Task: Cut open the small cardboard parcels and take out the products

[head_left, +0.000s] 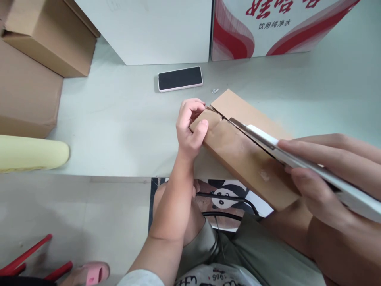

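A long brown cardboard box (238, 155) lies slanted over the front edge of the pale table (119, 127). My left hand (190, 125) pinches the box's far end flap, fingers curled over it and thumb pressed on top. My right hand (321, 171) grips a white-handled blade tool (268, 141) whose metal edge lies along the box's top seam, pointing toward the left hand. The tool's rear end runs out of view at the right.
A phone (180, 78) in a pink case lies face up beyond the box. Brown cartons (44, 43) stack at the left, with a pale yellow roll (32, 153) below them. A white box (154, 31) and a red-and-white printed carton (268, 28) stand at the back.
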`<state>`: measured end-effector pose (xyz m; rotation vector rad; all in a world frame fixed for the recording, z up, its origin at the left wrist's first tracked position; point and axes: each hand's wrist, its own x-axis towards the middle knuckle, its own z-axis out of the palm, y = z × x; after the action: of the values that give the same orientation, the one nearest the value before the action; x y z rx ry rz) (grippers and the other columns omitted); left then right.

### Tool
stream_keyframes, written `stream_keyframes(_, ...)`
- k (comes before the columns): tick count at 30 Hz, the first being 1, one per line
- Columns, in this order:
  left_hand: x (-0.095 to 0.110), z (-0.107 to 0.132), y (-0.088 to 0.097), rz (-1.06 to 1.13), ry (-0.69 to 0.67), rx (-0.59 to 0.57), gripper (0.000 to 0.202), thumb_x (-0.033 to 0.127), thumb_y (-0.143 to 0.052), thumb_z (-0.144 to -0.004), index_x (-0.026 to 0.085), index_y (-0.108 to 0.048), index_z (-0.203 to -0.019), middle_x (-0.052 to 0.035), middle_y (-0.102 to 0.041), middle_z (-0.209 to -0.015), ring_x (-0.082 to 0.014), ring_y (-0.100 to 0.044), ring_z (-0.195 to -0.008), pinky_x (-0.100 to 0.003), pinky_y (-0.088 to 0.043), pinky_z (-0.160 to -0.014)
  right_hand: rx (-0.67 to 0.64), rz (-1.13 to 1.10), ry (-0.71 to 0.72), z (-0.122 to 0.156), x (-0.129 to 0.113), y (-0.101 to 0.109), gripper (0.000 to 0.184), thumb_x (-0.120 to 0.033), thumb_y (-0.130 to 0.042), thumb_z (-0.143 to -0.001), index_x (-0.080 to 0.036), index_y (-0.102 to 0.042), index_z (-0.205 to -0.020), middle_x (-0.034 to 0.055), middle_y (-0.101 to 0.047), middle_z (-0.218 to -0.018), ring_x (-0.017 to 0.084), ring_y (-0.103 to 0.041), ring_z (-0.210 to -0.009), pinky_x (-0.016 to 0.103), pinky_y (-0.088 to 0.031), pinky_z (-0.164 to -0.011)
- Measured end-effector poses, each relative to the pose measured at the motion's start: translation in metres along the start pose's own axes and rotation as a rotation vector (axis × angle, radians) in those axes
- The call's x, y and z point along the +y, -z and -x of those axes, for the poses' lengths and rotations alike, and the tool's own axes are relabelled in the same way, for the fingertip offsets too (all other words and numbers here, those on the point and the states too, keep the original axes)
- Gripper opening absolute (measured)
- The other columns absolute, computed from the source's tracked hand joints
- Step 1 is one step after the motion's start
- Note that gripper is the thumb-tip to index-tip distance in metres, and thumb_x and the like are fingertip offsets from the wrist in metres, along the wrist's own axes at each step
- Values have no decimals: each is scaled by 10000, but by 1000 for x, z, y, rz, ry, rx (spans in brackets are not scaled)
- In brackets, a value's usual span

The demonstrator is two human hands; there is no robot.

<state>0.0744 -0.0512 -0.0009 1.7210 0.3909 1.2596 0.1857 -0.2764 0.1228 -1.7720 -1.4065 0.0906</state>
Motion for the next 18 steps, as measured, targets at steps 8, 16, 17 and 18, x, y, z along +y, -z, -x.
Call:
stream_keyframes(8,1,0,0,-32,39,1,516,778,-604,-877,268,-615,-955,-82,-627,-1046,-287,-652,-1050,-483,-552,-971,-16,3,-7,-5,-9,0,310,-136,-705,-923,-314,-778,-1167,6,-763,-1046,134,-709,-810,281,-570,-642)
stream_keyframes(16,3,-1,1,-41,-6,4,440,687,-618,-913,248,-621,-930,-86,-640,-1021,-278,-654,-1032,-448,-565,-939,22,0,-136,-2,-22,-4,193,-151,-688,-962,-277,-780,-1076,-3,-754,-1007,113,-695,-836,275,-543,-716)
stream_keyframes(17,2,-1,2,-36,-16,5,425,670,-627,-916,245,-621,-924,-85,-640,-1019,-275,-655,-1030,-441,-563,-936,14,0,-139,-2,-22,-2,184,-152,-682,-966,-267,-781,-1070,-2,-755,-1013,108,-698,-845,266,-541,-717)
stream_keyframes(18,2,-1,2,-30,-26,8,409,652,-635,-918,243,-622,-920,-83,-639,-1019,-272,-657,-1026,-435,-561,-934,6,10,-153,-3,-22,0,170,-161,-673,-972,-257,-783,-1058,3,-756,-1018,105,-699,-852,259,-540,-713)
